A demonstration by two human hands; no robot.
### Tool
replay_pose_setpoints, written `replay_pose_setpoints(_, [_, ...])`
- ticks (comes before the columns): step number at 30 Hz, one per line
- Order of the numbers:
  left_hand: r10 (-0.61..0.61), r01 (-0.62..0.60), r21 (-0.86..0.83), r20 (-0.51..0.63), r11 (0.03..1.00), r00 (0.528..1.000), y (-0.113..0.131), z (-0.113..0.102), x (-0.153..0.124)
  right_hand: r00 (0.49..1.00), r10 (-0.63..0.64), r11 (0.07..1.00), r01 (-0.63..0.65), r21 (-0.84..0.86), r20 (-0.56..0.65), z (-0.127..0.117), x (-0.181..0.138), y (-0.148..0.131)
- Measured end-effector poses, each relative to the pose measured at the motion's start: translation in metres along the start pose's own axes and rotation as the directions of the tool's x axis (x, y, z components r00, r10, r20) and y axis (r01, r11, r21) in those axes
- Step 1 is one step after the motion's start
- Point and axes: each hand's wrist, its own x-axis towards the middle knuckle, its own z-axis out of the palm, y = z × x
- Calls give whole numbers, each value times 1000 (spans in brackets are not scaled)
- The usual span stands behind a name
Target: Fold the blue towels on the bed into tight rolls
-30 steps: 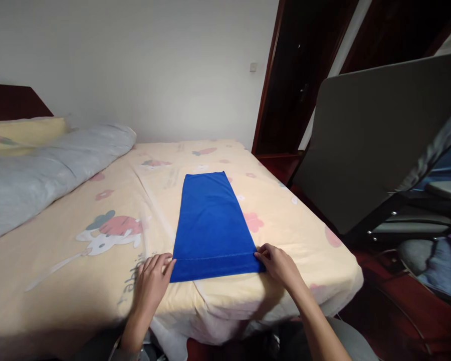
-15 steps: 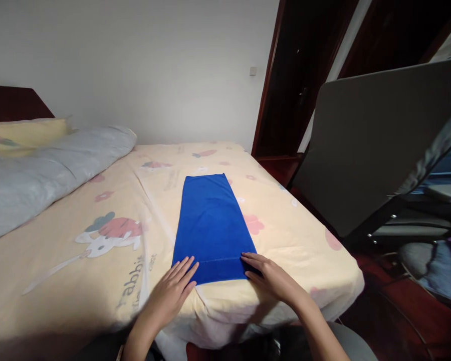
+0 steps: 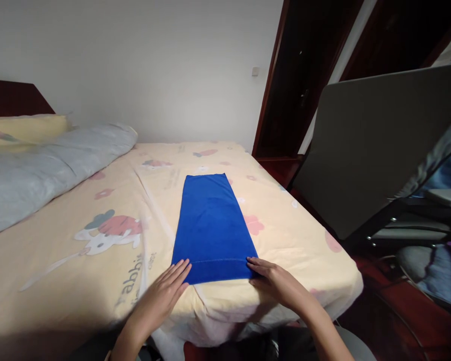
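Observation:
A blue cloth (image 3: 214,225), long and smooth like a towel, lies flat on the patterned bed sheet (image 3: 293,235). A pale stitched line crosses it close to its near edge. My left hand (image 3: 164,291) rests with fingers stretched out over the near left corner of the cloth. At the near right corner, the fingertips of my right hand (image 3: 280,285) touch the cloth's edge, its fingers extended and its thumb apart from them. The spot of cloth beneath each hand is hidden.
A long grey bolster (image 3: 60,155) and a yellow pillow (image 3: 26,131) lie at the bed's left. To the right stands a dark grey folded panel (image 3: 372,145) beside the bed. Behind it is a dark door (image 3: 304,65); bundled fabric (image 3: 436,273) sits low at the right.
Both hands have slid slightly outward, the left to the left and the right to the right, uncovering a little more of the near corners. The cloth stays in place.

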Motion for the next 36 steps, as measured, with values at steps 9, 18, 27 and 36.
replay_pose_setpoints(9, [87, -80, 194, -31, 978, 996, -12, 3, -14, 995, -95, 973, 86, -213, -33, 2, -2, 7])
replay_pose_setpoints(18, [168, -139, 188, -152, 972, 974, 2, -10, -20, 987, -160, 923, 141, -359, -23, 4, -9, 8])
replay_pose_setpoints(27, [78, -62, 185, -78, 981, 994, -5, -5, -12, 987, -145, 932, 113, -344, -70, 8, -8, 16])
replay_pose_setpoints(36, [147, -129, 209, -75, 969, 986, -3, -8, -19, 993, -112, 946, 100, -308, -21, 4, -9, 14])
